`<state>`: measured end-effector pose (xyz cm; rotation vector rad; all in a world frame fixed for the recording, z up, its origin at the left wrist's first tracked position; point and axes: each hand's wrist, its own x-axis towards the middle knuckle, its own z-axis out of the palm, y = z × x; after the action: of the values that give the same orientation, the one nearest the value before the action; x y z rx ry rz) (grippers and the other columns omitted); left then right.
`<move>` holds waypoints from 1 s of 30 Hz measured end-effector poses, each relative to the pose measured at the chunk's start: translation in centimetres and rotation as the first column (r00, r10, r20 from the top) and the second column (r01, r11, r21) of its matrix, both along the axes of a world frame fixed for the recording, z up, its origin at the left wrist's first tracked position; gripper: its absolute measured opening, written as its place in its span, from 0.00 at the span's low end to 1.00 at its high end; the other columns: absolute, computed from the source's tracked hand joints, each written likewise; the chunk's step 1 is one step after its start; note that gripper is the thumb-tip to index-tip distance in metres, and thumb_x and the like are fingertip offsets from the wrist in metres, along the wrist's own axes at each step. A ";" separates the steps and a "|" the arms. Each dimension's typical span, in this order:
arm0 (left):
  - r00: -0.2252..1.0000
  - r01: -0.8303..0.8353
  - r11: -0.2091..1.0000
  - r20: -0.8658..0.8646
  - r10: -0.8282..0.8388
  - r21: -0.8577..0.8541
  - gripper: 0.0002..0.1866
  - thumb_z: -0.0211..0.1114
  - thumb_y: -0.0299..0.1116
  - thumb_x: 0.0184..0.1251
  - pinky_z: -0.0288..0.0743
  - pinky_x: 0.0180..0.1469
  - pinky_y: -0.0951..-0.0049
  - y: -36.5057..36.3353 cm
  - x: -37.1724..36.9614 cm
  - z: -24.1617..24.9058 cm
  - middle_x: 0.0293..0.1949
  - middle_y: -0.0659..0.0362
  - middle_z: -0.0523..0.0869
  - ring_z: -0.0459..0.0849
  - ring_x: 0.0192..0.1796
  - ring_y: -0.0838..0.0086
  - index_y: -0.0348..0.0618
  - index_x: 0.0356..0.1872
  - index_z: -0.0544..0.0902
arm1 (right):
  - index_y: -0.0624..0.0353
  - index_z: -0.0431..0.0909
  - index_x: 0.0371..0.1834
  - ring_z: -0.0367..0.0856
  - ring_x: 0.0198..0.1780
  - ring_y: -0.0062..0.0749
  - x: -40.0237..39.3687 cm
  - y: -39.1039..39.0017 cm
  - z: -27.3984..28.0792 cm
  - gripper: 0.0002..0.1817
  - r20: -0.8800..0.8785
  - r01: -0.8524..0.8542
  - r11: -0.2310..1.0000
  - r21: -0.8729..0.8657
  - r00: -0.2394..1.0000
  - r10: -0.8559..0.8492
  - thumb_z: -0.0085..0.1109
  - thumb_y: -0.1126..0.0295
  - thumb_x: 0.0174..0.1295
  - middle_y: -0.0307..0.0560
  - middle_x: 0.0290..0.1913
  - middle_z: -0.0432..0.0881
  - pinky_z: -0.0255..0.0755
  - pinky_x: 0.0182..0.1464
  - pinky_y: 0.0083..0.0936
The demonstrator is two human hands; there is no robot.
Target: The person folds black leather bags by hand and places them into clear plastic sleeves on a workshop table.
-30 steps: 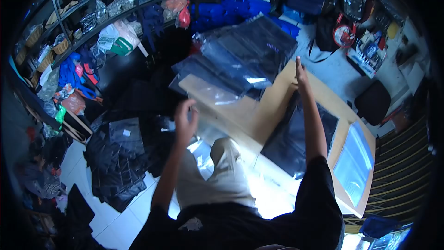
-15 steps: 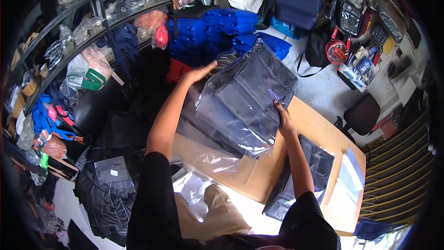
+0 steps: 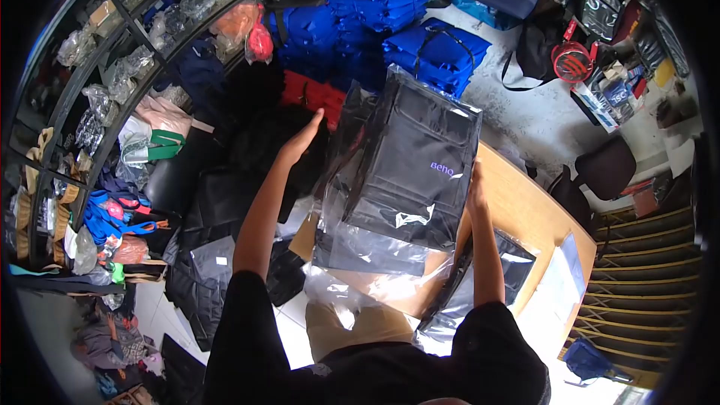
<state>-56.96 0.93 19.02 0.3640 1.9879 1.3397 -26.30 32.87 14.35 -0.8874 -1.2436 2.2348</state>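
Observation:
A black bag in clear plastic (image 3: 412, 172), with purple "BenQ" lettering, lies in front of me over other plastic-wrapped dark items at the table. My left hand (image 3: 304, 140) is off its left side, apart from it, with the fingers stretched out. Along the bag's right edge, my right hand (image 3: 478, 189) touches it with fingers pointing up and laid against the side. Loose clear plastic (image 3: 382, 259) spreads below the bag's near edge. Another wrapped black bag (image 3: 506, 266) rests on the table beside my right forearm.
The wooden table (image 3: 517, 180) extends to the right, with white papers (image 3: 559, 277) on it. Blue folded bundles (image 3: 435, 52) and a red one (image 3: 307, 94) are beyond. Shelves (image 3: 142, 34) with bagged goods line the left. A dark chair (image 3: 604, 169) stands at right.
The wrapped bag has turned to sit straighter and lower. My right thumb has left its front, and that hand now lies along the edge. My left hand moved slightly away.

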 end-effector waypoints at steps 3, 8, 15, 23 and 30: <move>0.984 0.178 0.976 -0.006 -0.178 0.123 0.49 0.38 0.74 0.67 0.56 0.71 0.64 5.2 -0.7 -8.1 0.73 0.51 0.63 0.61 0.74 0.62 0.38 0.74 0.60 | 0.62 0.67 0.67 0.78 0.55 0.34 -3.3 -0.9 1.4 0.36 -0.050 -0.177 0.983 -0.041 0.983 0.175 0.53 0.43 0.68 0.48 0.59 0.78 0.73 0.60 0.29; 0.862 -0.068 0.938 0.493 -0.116 0.340 0.45 0.39 0.69 0.71 0.54 0.72 0.68 3.7 1.1 -11.2 0.70 0.52 0.68 0.64 0.72 0.63 0.37 0.71 0.64 | 0.66 0.67 0.66 0.75 0.59 0.38 -6.2 -0.8 0.8 0.39 0.192 -0.198 0.902 0.383 0.973 0.132 0.67 0.49 0.59 0.52 0.57 0.76 0.66 0.63 0.30; 0.924 -0.113 0.905 0.378 -0.056 0.411 0.40 0.41 0.67 0.73 0.61 0.68 0.67 3.4 -3.1 -6.3 0.62 0.55 0.78 0.73 0.65 0.66 0.39 0.66 0.73 | 0.73 0.75 0.58 0.79 0.54 0.54 -4.3 -5.2 3.0 0.41 0.416 0.018 0.714 0.699 0.802 -0.428 0.67 0.43 0.56 0.67 0.55 0.77 0.70 0.59 0.36; 0.895 0.193 0.968 -0.375 -0.241 -0.160 0.36 0.63 0.56 0.66 0.67 0.62 0.67 5.7 5.8 3.2 0.53 0.49 0.82 0.79 0.58 0.64 0.35 0.63 0.71 | 0.70 0.74 0.53 0.77 0.52 0.60 -2.8 -10.0 5.1 0.33 0.408 0.076 0.678 0.731 0.747 -0.524 0.71 0.54 0.52 0.68 0.50 0.77 0.72 0.54 0.44; 0.784 -0.035 0.866 -0.551 -0.285 -0.498 0.33 0.64 0.55 0.65 0.66 0.63 0.59 5.1 5.7 1.9 0.64 0.44 0.70 0.67 0.68 0.56 0.33 0.56 0.76 | 0.69 0.74 0.41 0.78 0.42 0.60 -1.3 -12.8 9.1 0.19 0.233 -0.035 0.683 0.729 0.952 -0.200 0.67 0.65 0.55 0.61 0.39 0.79 0.73 0.44 0.42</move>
<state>-51.25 6.05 20.93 0.7483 2.6858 0.6081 -27.57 20.04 23.46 -0.9190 -1.9783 1.3196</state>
